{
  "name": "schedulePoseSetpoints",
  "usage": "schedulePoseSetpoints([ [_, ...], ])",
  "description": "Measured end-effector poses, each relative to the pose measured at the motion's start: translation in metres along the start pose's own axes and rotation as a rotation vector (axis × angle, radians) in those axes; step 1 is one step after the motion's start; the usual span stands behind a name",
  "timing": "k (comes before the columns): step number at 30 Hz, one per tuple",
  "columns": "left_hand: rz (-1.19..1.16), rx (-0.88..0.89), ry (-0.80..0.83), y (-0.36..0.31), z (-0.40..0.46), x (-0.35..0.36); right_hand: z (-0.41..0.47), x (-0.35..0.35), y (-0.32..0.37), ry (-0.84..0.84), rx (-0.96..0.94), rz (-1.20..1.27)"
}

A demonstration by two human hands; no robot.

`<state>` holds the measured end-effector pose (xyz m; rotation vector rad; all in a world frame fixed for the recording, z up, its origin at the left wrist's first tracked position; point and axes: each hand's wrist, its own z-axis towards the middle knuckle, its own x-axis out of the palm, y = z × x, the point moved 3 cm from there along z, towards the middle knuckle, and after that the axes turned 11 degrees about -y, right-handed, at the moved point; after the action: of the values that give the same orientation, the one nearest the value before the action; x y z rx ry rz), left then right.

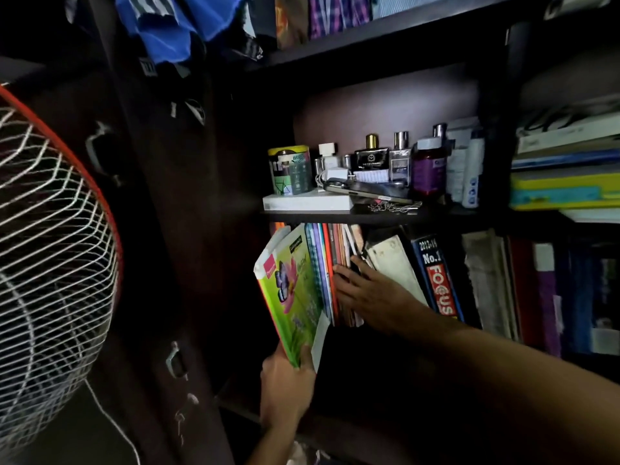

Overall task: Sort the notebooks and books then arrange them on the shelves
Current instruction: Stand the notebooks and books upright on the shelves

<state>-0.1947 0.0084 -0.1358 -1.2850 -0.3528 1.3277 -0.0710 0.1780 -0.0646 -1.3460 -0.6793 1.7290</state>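
My left hand (287, 387) grips the bottom corner of a green notebook (292, 290) with a butterfly and flower cover, held upright and tilted at the left end of the lower shelf. Just right of it stands a row of thin notebooks (327, 263) with coloured spines. My right hand (365, 292) lies flat against this row, fingers spread and pressing on the spines. Further right stand a pale leaning book (396, 263), a thick blue book (437, 273) with "FOCUS" in red, and more books (543, 297).
The shelf board above (335, 214) carries perfume bottles (370, 156), a tin (290, 169), a white box (307, 201) and a phone (372, 191). Stacked flat books (567, 182) lie at the right. A fan with a white grille (50, 250) stands close at the left. Blue cloth (174, 25) hangs above.
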Motion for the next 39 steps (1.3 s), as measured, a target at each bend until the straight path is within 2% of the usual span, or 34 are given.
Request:
schedulePoseSetpoints([
  [7, 0.004, 0.023, 0.019, -0.001, -0.001, -0.001, 0.002, 0.004, -0.005, -0.081, -0.033, -0.099],
  [23, 0.002, 0.112, 0.042, -0.002, -0.003, 0.001, 0.001, 0.006, -0.012, 0.011, -0.054, -0.236],
  [29, 0.007, 0.204, 0.142, -0.006, -0.006, 0.003, -0.006, 0.004, -0.010, 0.038, -0.008, -0.201],
  [35, 0.013, 0.120, 0.167, 0.004, 0.011, 0.013, -0.022, 0.007, -0.011, 0.031, 0.026, -0.165],
  [39, 0.021, 0.138, 0.199, 0.005, 0.014, 0.018, -0.022, -0.002, -0.004, 0.033, 0.126, -0.093],
])
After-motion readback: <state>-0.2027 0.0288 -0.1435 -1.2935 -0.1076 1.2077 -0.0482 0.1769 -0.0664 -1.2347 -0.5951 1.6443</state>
